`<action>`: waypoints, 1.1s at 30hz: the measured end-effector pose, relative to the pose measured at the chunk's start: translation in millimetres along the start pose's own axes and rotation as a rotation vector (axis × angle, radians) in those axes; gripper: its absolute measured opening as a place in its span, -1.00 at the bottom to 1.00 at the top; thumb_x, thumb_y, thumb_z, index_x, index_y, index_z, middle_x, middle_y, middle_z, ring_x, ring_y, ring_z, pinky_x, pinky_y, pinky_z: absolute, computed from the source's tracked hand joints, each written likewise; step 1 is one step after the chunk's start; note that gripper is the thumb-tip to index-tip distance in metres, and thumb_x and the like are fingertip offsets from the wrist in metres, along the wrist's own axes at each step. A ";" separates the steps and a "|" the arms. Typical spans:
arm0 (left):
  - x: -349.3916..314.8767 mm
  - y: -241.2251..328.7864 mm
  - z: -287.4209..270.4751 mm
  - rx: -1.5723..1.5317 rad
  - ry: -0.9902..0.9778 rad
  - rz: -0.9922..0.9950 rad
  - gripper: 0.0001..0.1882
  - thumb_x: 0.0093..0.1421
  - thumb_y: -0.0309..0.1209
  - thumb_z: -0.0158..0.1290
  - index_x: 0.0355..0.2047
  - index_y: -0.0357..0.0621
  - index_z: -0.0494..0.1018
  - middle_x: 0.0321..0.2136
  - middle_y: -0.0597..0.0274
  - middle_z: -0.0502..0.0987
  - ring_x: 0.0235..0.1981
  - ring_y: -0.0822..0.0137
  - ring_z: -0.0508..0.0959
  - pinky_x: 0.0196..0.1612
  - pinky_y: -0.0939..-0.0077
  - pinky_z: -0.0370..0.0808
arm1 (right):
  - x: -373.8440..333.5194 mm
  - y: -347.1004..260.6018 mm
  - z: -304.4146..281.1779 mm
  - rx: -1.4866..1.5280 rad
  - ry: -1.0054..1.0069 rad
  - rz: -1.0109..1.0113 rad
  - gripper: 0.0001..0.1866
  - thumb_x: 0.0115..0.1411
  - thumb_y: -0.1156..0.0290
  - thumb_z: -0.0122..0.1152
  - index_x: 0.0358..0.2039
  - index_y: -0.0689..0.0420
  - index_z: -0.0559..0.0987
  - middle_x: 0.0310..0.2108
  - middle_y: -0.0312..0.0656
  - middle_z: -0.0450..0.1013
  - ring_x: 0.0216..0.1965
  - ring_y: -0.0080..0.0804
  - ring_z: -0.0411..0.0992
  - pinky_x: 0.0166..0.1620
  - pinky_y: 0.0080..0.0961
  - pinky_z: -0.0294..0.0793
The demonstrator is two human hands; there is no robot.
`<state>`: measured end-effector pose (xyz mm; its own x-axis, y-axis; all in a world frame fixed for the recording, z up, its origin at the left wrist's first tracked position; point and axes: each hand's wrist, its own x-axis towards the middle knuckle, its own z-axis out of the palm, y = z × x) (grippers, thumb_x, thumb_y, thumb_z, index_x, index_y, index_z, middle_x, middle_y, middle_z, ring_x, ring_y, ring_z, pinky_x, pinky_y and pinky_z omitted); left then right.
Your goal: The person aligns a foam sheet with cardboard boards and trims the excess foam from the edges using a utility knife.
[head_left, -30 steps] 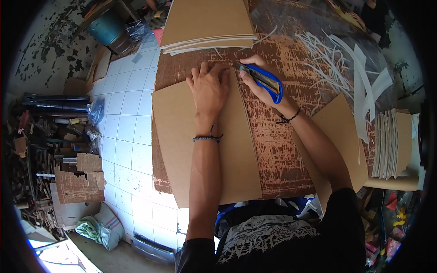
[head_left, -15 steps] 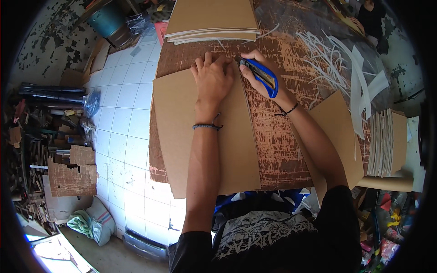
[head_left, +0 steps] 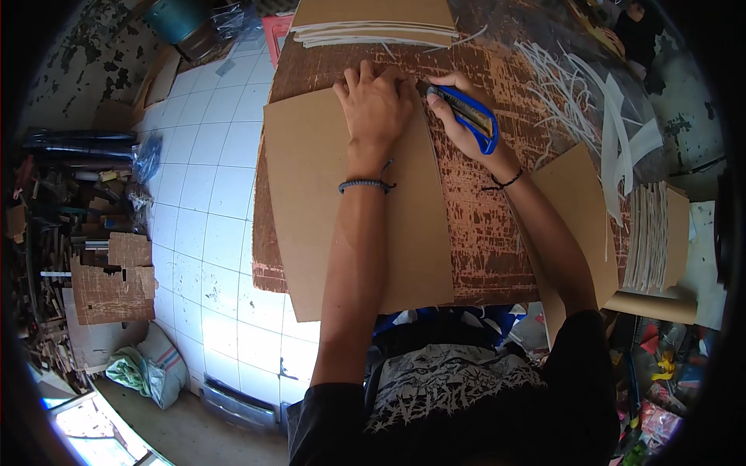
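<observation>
A brown cardboard sheet point(head_left: 311, 210) lies on the worn table point(head_left: 482, 248) in front of me. My left hand point(head_left: 377, 107) rests on its far part, fingers spread over the far edge and the far right corner. My right hand point(head_left: 460, 124) is closed round a blue utility knife point(head_left: 488, 133), just beyond the sheet's right edge near that corner. The knife's tip points toward the corner, but I cannot tell whether the blade touches the sheet.
A stack of pale-edged boards point(head_left: 373, 27) sits at the table's far end. White trimmed strips point(head_left: 559, 97) lie in a heap at the far right. Another cardboard sheet point(head_left: 575, 202) is under my right forearm, beside a second stack point(head_left: 653, 237). White floor tiles point(head_left: 202, 202) run along the left.
The whole view has shifted, so the table and sheet appear higher in the picture. Both hands stay near the sheet's far right corner, hardly moved relative to it.
</observation>
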<state>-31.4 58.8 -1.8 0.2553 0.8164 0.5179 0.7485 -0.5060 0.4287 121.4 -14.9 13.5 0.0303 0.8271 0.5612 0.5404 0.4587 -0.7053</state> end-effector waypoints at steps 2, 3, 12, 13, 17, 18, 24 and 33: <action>-0.2 -0.4 1.1 0.012 0.037 0.023 -0.82 0.15 -0.21 0.16 -0.25 0.14 0.65 -0.15 0.11 0.53 -0.02 -0.03 0.44 0.07 -0.09 0.28 | -3.1 -9.1 -2.2 -0.001 -0.010 0.045 -0.78 0.31 0.39 0.24 -0.11 0.20 0.49 -0.47 -0.22 0.55 -0.44 -0.54 0.53 -0.32 -0.53 0.49; -1.6 -0.5 1.6 0.010 0.030 0.021 -0.82 0.15 -0.21 0.16 -0.25 0.14 0.65 -0.15 0.11 0.53 -0.02 -0.03 0.44 0.07 -0.09 0.28 | -6.0 -11.5 -2.0 0.000 -0.018 0.082 -0.78 0.30 0.40 0.24 -0.11 0.21 0.49 -0.47 -0.22 0.55 -0.44 -0.55 0.53 -0.33 -0.53 0.49; -0.1 -0.9 8.7 -0.015 0.170 0.064 -0.85 0.13 -0.25 0.12 -0.38 0.05 0.65 -0.27 0.02 0.53 -0.10 -0.04 0.46 0.00 -0.04 0.30 | -16.5 -22.5 -0.6 0.031 0.008 0.078 -0.80 0.29 0.44 0.23 -0.14 0.22 0.48 -0.52 -0.24 0.50 -0.47 -0.58 0.50 -0.37 -0.54 0.47; 0.6 -0.4 8.3 -0.011 0.175 0.063 -0.85 0.13 -0.25 0.12 -0.38 0.05 0.65 -0.27 0.02 0.53 -0.11 -0.05 0.46 -0.01 -0.05 0.30 | -16.7 -23.5 -0.6 0.024 0.003 0.076 -0.80 0.29 0.43 0.23 -0.14 0.22 0.47 -0.53 -0.23 0.50 -0.48 -0.58 0.49 -0.37 -0.54 0.47; -0.1 1.4 4.4 0.034 0.045 0.004 -0.79 0.18 -0.16 0.15 -0.25 0.11 0.65 -0.14 0.07 0.54 0.01 -0.02 0.43 0.10 -0.07 0.28 | -26.8 -31.8 -3.7 -0.030 -0.028 0.078 -0.79 0.29 0.42 0.23 -0.13 0.21 0.47 -0.56 -0.23 0.50 -0.50 -0.56 0.49 -0.37 -0.53 0.47; 0.4 2.0 3.2 0.033 0.040 0.004 -0.79 0.18 -0.16 0.15 -0.25 0.11 0.65 -0.14 0.07 0.54 0.01 -0.02 0.43 0.10 -0.07 0.28 | -29.6 -32.3 -3.5 -0.019 -0.022 0.082 -0.79 0.30 0.42 0.23 -0.12 0.20 0.47 -0.56 -0.23 0.50 -0.51 -0.55 0.49 -0.38 -0.53 0.46; -0.6 2.5 6.4 0.079 0.031 0.015 -0.76 0.21 -0.15 0.12 -0.19 0.12 0.63 -0.12 0.02 0.53 0.02 -0.04 0.43 0.10 -0.09 0.28 | -48.5 -40.5 -7.2 -0.011 -0.058 0.117 -0.76 0.31 0.37 0.22 -0.11 0.22 0.48 -0.57 -0.23 0.50 -0.53 -0.53 0.50 -0.40 -0.55 0.45; -0.4 4.1 15.2 0.138 0.106 0.051 -0.79 0.22 -0.19 0.07 -0.22 0.08 0.60 -0.15 -0.03 0.51 -0.01 -0.10 0.43 0.08 -0.14 0.29 | -61.8 -54.3 -7.2 -0.017 -0.024 0.142 -0.73 0.31 0.38 0.22 -0.06 0.21 0.46 -0.57 -0.23 0.50 -0.55 -0.54 0.51 -0.43 -0.57 0.45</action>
<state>-19.0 60.7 -11.5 0.2348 0.7531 0.6146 0.8149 -0.4972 0.2980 96.2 -93.3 20.3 0.0874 0.8909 0.4456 0.5461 0.3313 -0.7694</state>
